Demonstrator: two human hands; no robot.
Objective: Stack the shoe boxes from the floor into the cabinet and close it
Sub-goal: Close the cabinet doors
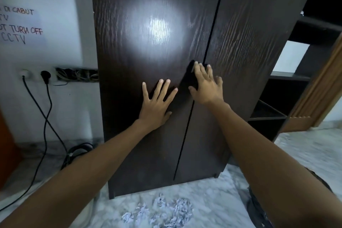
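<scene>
A tall dark brown wooden cabinet (pixel 159 24) fills the middle of the head view, both doors shut with a thin seam between them. My left hand (pixel 157 103) presses flat on the left door (pixel 133 61), fingers spread. My right hand (pixel 206 85) lies flat across the seam, its fingers reaching onto the right door (pixel 240 52). No shoe boxes are in view; anything inside the cabinet is hidden.
Crumpled white paper balls (pixel 166 209) lie on the marble floor in front of the cabinet. Black cables (pixel 44 116) hang from wall sockets at the left. Open dark shelves (pixel 277 98) stand to the right, with a wooden door frame (pixel 318 94) beyond.
</scene>
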